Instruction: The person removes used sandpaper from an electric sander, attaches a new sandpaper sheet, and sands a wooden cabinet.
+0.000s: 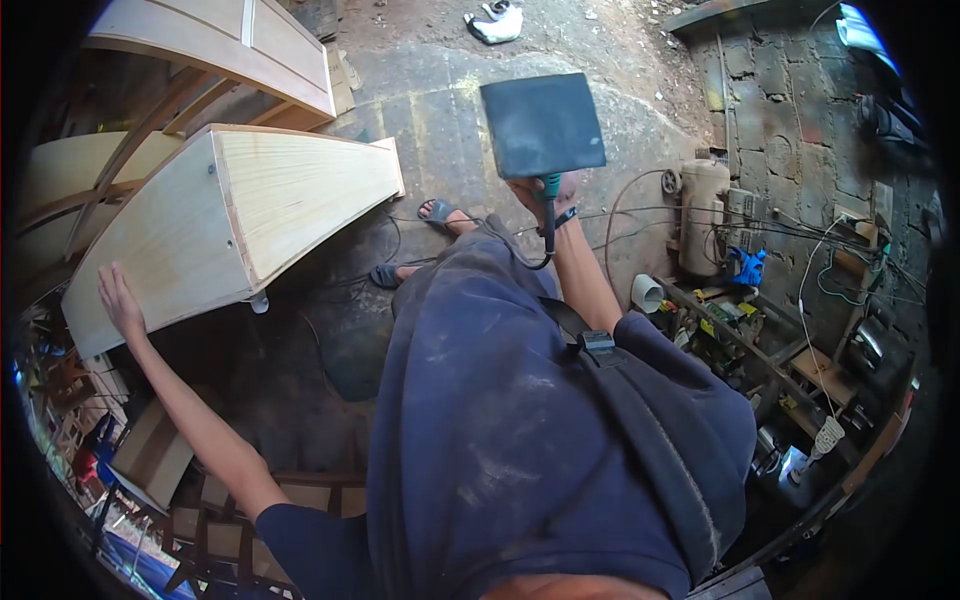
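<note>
My left hand [121,300] lies flat with fingers stretched out on the broad end panel of a pale, tapered wooden box [310,200]. The box rests tilted on the left side of the view. Raised in front of me, my right hand [526,196] grips an electric sander [544,125] with a green body. Its dark, flat square pad faces up toward the camera and hides most of the fingers. From the sander a black cord [548,235] loops down beside my wrist. The sander is well apart from the box.
Another wooden piece with panels [285,50] stands behind the box. A black-and-white animal [496,24] lies on the dusty floor ahead. At right are a compressor tank [703,215], hanging cords, a blue bundle [747,266] and a cluttered rack [740,330] along the block wall.
</note>
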`<state>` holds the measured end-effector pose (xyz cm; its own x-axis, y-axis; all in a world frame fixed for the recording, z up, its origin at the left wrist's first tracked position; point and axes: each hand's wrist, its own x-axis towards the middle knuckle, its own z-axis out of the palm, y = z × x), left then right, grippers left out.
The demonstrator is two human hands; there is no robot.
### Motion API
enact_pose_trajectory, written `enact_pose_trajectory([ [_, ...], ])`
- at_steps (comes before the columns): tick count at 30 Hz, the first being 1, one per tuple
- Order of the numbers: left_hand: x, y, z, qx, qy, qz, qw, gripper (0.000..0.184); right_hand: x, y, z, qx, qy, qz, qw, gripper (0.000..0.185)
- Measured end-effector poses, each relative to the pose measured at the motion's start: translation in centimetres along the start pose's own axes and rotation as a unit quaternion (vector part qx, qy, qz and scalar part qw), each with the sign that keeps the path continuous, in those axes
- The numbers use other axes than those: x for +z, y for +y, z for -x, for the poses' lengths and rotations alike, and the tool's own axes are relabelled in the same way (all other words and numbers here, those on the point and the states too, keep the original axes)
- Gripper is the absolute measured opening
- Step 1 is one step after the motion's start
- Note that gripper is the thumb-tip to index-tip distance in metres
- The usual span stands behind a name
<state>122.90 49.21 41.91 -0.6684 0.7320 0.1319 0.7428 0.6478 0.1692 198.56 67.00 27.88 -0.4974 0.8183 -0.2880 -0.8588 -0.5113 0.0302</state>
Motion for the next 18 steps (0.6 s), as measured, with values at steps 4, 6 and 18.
enact_pose_trajectory([
  [4,-0.3,0.6,0.1,-0.013,0.003,0.0,1.0,0.078,-0.7,0.8,0.1,0.039,0.007,-0.033,0.999,0.049],
  [6,-0.3,0.4,-0.1,-0.005,0.002,-0.002,1.0,0.08,-1.3,1.9,0.1,0.069,0.011,-0.057,0.996,0.049],
  [18,-0.6,2.4,1.1,-0.023,0.004,0.001,1.0,0.082,-0.7,6.6,0.3,0.209,-0.02,-0.196,0.958,0.048],
])
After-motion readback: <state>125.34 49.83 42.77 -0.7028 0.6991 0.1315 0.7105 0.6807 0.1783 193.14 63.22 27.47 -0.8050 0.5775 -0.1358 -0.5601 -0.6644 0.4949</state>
